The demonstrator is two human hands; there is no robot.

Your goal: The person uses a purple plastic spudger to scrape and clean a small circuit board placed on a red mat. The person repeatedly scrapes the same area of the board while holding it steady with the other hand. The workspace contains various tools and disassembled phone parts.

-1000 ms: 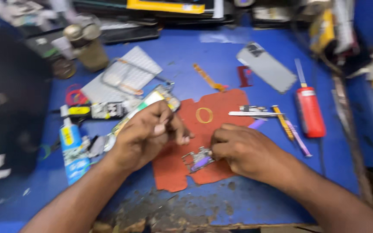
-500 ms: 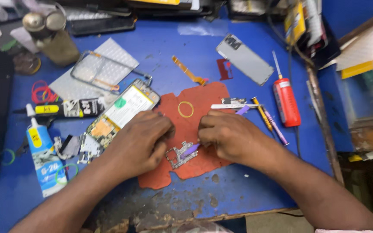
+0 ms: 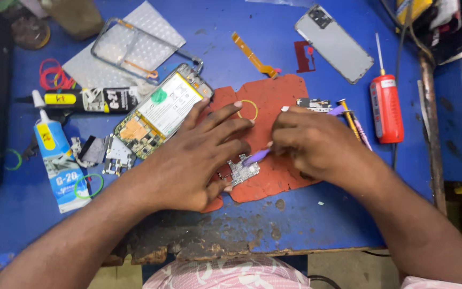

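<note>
On the red mat [image 3: 282,99], near its front edge, lies the small circuit board [image 3: 243,171]. Since half a second ago the left hand [image 3: 196,160] has spread flat, fingers open, thumb touching the board's near-left edge. Right hand [image 3: 316,144] stays closed on a purple tool [image 3: 256,156], tip just above the board. Its fingers hide the tool's far end.

Bare blue table [image 3: 316,214] lies open along the near edge below the red mat [image 3: 279,107], and another open strip runs between the orange flex cable [image 3: 252,53] and the grey back cover [image 3: 333,43]. To the left, the opened phone [image 3: 161,115], glue tubes [image 3: 60,160] and clear frame [image 3: 135,51] crowd the way. On the right, the red screwdriver [image 3: 386,107] and loose tools [image 3: 351,120] block passage.
</note>
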